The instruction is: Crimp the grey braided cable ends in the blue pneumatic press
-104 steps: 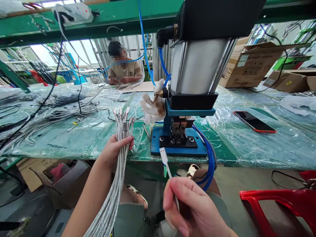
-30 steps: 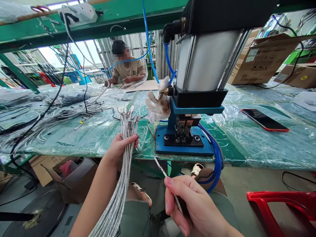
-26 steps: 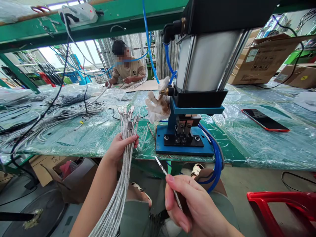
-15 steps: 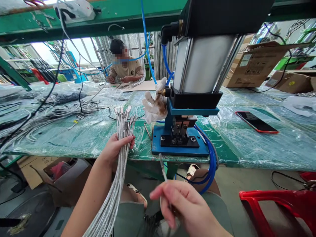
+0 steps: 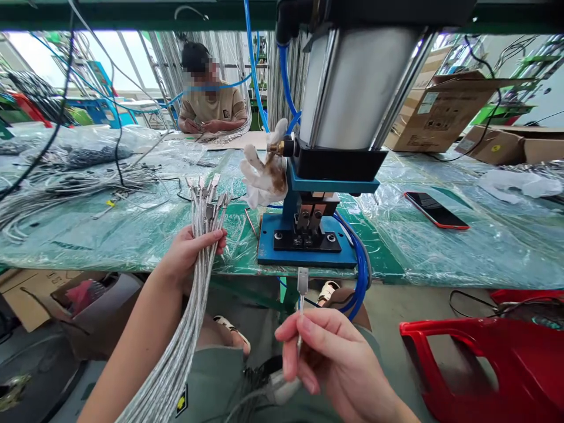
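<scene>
My left hand (image 5: 196, 247) is wrapped round a thick bundle of silvery cables (image 5: 194, 317), whose flat metal end pieces stick up above the fist. Between thumb and fingers of my right hand (image 5: 326, 346) is a single cable, pinched just below its flat metal connector (image 5: 302, 281). That connector points upward, apart from the front edge of a blue pneumatic press (image 5: 264, 255). The press has a large silver cylinder (image 5: 359, 88) on top and a small black die (image 5: 306, 241) at its base. A stained white glove (image 5: 263, 182) hangs at the press's brass fitting.
A phone with a red edge (image 5: 436, 210) lies on the plastic-covered green bench (image 5: 396, 247). Loose cables (image 5: 106, 188) spread at the left. Cardboard boxes (image 5: 436, 117) stand at the back right, a red plastic stool (image 5: 506, 358) below. Across the bench sits another person (image 5: 214, 111).
My right hand has raised the single cable slightly, turning its connector upright with the flat face showing. The whole view has shifted; my left hand still grips the bundle.
</scene>
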Demonstrator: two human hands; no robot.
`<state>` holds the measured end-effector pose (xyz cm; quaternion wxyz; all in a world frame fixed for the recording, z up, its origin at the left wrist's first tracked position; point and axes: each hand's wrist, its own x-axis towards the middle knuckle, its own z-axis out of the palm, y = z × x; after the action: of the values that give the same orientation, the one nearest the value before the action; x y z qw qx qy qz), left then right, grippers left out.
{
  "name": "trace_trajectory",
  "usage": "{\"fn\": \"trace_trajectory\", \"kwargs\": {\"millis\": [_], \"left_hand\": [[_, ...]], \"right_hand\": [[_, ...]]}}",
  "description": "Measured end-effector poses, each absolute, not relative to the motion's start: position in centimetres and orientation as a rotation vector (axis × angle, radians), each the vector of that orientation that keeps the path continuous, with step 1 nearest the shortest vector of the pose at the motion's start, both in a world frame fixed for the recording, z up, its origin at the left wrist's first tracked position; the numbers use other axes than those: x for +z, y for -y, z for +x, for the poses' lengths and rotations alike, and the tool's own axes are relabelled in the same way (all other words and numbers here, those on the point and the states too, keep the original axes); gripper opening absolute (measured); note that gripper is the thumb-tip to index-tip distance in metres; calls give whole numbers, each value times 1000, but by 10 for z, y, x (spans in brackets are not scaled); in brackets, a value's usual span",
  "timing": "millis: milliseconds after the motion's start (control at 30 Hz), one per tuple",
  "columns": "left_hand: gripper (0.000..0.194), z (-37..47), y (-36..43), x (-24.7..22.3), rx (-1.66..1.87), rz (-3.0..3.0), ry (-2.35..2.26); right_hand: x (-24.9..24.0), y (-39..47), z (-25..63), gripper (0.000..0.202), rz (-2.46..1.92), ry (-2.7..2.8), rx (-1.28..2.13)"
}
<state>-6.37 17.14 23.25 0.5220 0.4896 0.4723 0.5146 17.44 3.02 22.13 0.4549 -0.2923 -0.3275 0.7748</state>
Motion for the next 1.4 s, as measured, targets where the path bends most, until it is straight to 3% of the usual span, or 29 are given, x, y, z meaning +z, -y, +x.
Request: {"fn": "trace_trajectory", "kwargs": {"millis": [367, 767, 900, 1100, 1233, 1400], "left_hand": [[17, -62, -172, 232, 1253, 1189, -1108], [17, -67, -175, 227, 1231, 1186, -1097], [21, -73, -181, 218, 1235, 1199, -1026], [24, -77, -183, 213, 1211, 1218, -967], [25, -75, -181, 215, 1206, 1215, -963], [23, -74, -180, 217, 1212, 1194, -971]], "right_hand": [[227, -33, 180, 29, -334, 496, 2366], [223, -36, 179, 26, -377, 452, 2358], [177, -42, 167, 32, -758, 675, 2232], [93, -59, 141, 57, -1220, 1097, 2130], [131, -48, 143, 57, -1070, 1156, 1941], [209, -24, 160, 51, -866, 978, 2059]]}}
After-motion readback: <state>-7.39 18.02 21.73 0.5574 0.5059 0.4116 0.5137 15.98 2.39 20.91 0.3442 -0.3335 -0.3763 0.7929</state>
